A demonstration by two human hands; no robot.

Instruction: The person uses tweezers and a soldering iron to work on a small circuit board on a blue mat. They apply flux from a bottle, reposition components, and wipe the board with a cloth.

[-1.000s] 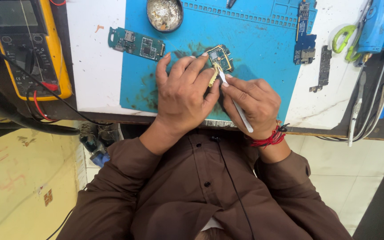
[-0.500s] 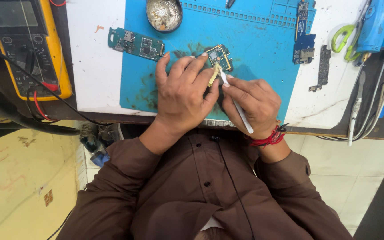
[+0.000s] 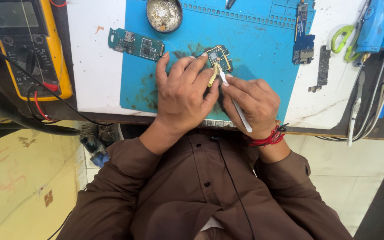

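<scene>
My left hand (image 3: pixel 184 94) lies on the blue work mat (image 3: pixel 254 44), its fingertips pinning a small green circuit board (image 3: pixel 221 57) with a yellowish flex strip. My right hand (image 3: pixel 252 103), with a red thread band at the wrist, grips a thin white tool (image 3: pixel 236 109) like a pen, its tip touching the board's lower edge near the strip. Both hands sit close together at the mat's front middle.
A longer green circuit board (image 3: pixel 136 44) lies at the mat's left edge. A round tin (image 3: pixel 164 15) stands at the back. A yellow multimeter (image 3: pixel 27 49) is far left. Narrow boards (image 3: pixel 304 42) (image 3: pixel 323 66), green-handled scissors (image 3: pixel 342 38) and cables (image 3: pixel 356 111) lie on the right.
</scene>
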